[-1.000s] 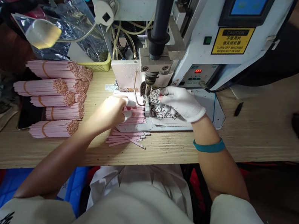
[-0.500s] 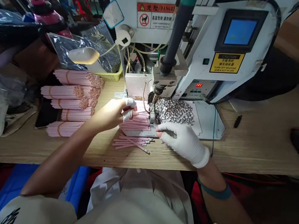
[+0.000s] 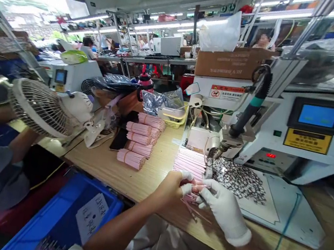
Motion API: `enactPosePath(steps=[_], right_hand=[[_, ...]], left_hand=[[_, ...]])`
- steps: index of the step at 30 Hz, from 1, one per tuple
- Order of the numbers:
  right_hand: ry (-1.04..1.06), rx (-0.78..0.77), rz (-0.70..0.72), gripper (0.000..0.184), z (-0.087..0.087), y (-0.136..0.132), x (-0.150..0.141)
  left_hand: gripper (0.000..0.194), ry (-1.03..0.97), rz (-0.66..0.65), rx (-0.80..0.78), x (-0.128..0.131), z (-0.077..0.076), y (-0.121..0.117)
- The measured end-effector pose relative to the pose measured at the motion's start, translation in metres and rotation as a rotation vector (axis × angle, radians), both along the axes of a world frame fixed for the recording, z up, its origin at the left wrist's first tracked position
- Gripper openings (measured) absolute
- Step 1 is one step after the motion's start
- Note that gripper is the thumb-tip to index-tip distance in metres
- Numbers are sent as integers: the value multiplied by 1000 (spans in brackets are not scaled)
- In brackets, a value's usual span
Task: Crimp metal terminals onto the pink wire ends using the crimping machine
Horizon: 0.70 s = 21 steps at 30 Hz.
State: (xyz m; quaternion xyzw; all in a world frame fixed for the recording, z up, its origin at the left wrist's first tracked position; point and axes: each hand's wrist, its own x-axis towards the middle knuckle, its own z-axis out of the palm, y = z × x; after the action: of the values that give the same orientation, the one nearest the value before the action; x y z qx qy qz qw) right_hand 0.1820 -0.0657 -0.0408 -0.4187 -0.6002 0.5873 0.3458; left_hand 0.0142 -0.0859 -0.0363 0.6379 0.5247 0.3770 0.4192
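Note:
My left hand (image 3: 173,186), with white covers on some fingertips, is closed in a pinch at the front of the machine's base. Against its fingertips, my right hand (image 3: 224,205), in a white glove with bare fingertips, is closed too. Between them is a thin pink strip (image 3: 205,186), mostly hidden by the fingers. Just behind lies a row of pink strips (image 3: 191,160), beside a heap of small black-and-white pieces (image 3: 239,180). Some loose pink strips (image 3: 194,212) lie below the hands. The machine's soldering head (image 3: 224,145) stands above the row.
Banded bundles of pink strips (image 3: 137,140) are stacked to the left, near a white fan (image 3: 43,108). A blue bin (image 3: 68,194) stands below the table's edge. The machine's housing (image 3: 312,153) rises at right. Another person's arm (image 3: 25,142) is at far left.
My view has swung up and to the left. My hands, apart on either side of the soldering head before, have come together in front of it.

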Motion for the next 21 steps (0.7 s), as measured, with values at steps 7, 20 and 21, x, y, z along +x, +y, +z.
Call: enactPosePath(steps=[7,20,21], right_hand=[[-10,27,-88,35,0,10,17],[97,-4,-135,30,4,5,31],[101,-2,-144,30,3,5,32]], left_hand=[[22,-36,101,19,-25,18,3],[27,-102,281,134,-42,19,8],[27,-92,203,87,-37,20,6]])
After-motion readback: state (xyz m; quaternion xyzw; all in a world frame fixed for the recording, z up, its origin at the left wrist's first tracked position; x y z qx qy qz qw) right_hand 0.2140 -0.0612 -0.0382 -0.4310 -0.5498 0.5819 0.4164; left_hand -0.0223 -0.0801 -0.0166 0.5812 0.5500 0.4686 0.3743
